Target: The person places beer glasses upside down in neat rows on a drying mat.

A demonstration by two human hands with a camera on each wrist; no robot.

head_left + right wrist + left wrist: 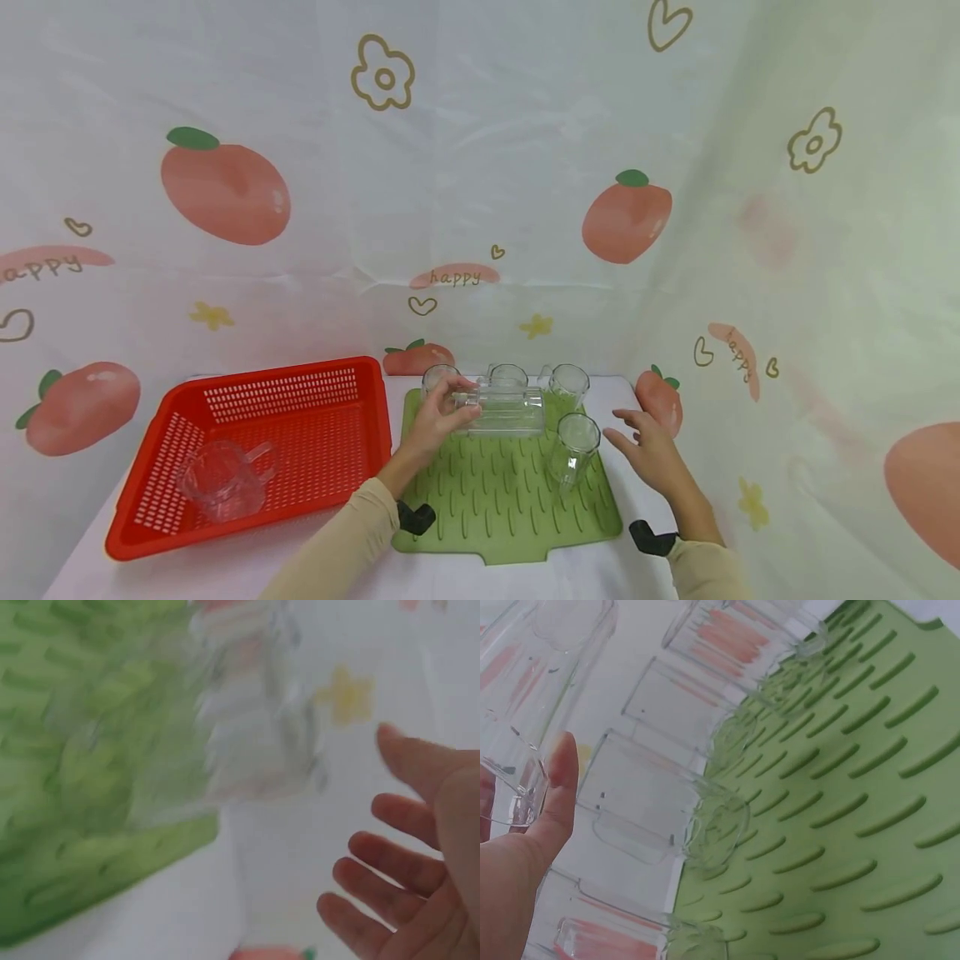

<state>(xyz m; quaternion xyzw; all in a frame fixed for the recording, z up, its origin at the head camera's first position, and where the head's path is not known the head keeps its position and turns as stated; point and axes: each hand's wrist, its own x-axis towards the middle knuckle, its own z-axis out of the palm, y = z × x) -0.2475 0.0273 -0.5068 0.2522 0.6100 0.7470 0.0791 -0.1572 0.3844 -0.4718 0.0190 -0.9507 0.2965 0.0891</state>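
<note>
My left hand [435, 425] grips one end of a clear glass mug [508, 414], which lies sideways in the air above the green drying mat [517, 517]. In the left wrist view, thumb and fingers hold the end of that mug [547, 682]. On the right part of the mat stands another glass mug [573, 450]. Just right of it, apart from it, is my right hand [651, 450], fingers spread and relaxed, holding nothing. Three more glass mugs stand along the mat's back edge, including one at the back right [570, 382]; the held mug partly covers the others.
A red perforated basket [378, 417] stands left of the mat with a glass mug [225, 483] inside. Behind and to the right hangs a white curtain [487, 167] printed with fruit and flowers. White tabletop shows around the mat.
</note>
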